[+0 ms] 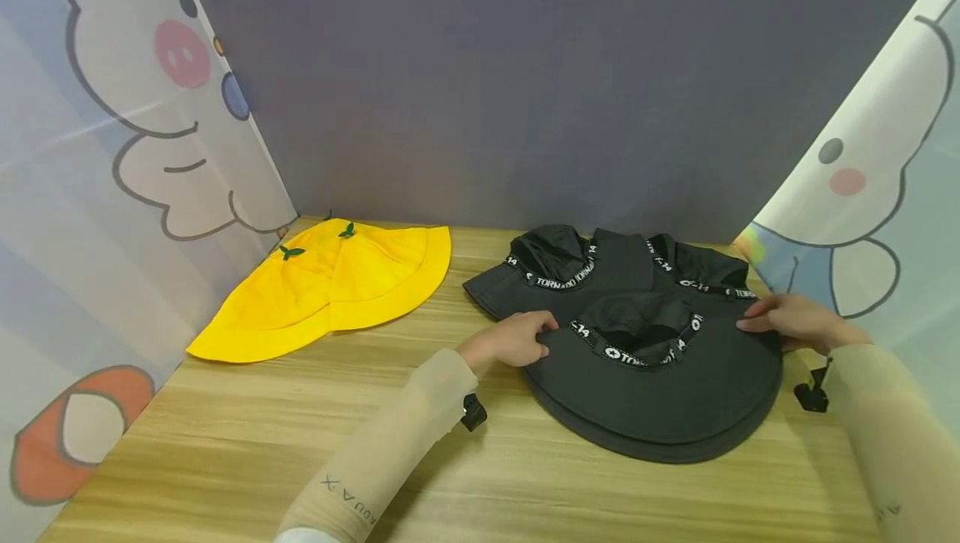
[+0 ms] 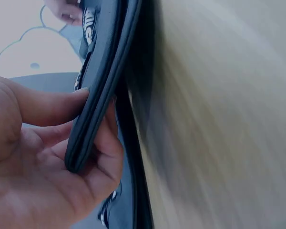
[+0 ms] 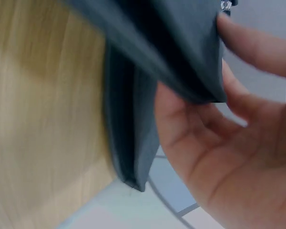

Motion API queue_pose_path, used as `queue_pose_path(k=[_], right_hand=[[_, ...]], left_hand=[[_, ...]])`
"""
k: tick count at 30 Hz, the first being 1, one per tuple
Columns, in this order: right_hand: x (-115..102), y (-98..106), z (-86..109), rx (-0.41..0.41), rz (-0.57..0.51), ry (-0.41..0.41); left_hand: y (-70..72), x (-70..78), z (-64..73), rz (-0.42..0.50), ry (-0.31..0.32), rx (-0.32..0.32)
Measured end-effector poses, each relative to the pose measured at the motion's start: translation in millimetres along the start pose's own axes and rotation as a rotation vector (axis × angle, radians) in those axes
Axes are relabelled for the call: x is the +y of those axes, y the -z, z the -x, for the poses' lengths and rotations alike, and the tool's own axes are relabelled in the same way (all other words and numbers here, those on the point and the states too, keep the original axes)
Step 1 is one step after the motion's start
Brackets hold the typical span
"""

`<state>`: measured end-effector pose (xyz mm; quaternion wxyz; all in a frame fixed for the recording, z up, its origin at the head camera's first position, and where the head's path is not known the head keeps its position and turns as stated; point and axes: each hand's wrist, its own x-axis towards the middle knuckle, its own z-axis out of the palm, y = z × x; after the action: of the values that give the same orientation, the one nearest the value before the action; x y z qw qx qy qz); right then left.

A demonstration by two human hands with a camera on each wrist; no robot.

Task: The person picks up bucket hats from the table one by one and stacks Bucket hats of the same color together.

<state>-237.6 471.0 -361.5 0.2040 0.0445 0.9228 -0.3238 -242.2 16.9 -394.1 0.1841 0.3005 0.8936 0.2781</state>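
A black bucket hat [image 1: 652, 397], folded flat with its doubled brim toward me, is held between my hands. My left hand [image 1: 510, 339] pinches its left edge; in the left wrist view the thumb lies over the layered brim [image 2: 102, 81] and the fingers are curled beneath it. At the opposite edge my right hand [image 1: 802, 320] grips the brim, and the right wrist view shows the folded corner [image 3: 195, 71] between thumb and fingers. Two more black hats, a left one [image 1: 491, 289] and a right one [image 1: 705, 264], lie behind and partly under it, with white-lettered bands showing.
Two yellow hats, a left one [image 1: 262, 318] and a right one [image 1: 397, 268], with green sprouts on top, overlap at the back left of the wooden table [image 1: 247, 443]. A grey panel [image 1: 480, 93] rises behind, and cartoon-printed sheets flank both sides.
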Motion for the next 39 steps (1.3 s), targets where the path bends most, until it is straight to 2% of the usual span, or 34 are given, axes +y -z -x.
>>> queue_pose_path(k=[4,7,12,16,27,34,39], right_hand=[[-12.1,-4.3,-0.8,-0.101,0.003,0.032],[-21.4,-9.7,-1.7,-0.132,-0.004,0.045],[-34.3,-20.3,-0.9,-0.138,-0.003,0.075],[-44.4,-29.4,0.6,-0.140,-0.003,0.121],[-71.2,-54.0,-2.2,-0.157,0.025,0.226],[-86.4,-71.4,-9.4,-0.164,0.032,0.338],[-94.4,-84.5,-12.6,-0.170,-0.003,0.370]], left_hand=[[10.6,-7.6,6.1,0.023,0.015,0.014],[16.5,-14.3,9.8,0.027,0.026,0.020],[24.3,-30.3,16.4,0.018,0.015,0.037],[31.5,-43.1,24.4,0.049,0.007,0.048],[51.4,-68.0,48.8,0.097,0.075,0.033],[65.5,-81.2,63.0,0.052,0.114,0.079],[73.8,-88.7,73.8,0.023,0.134,0.082]])
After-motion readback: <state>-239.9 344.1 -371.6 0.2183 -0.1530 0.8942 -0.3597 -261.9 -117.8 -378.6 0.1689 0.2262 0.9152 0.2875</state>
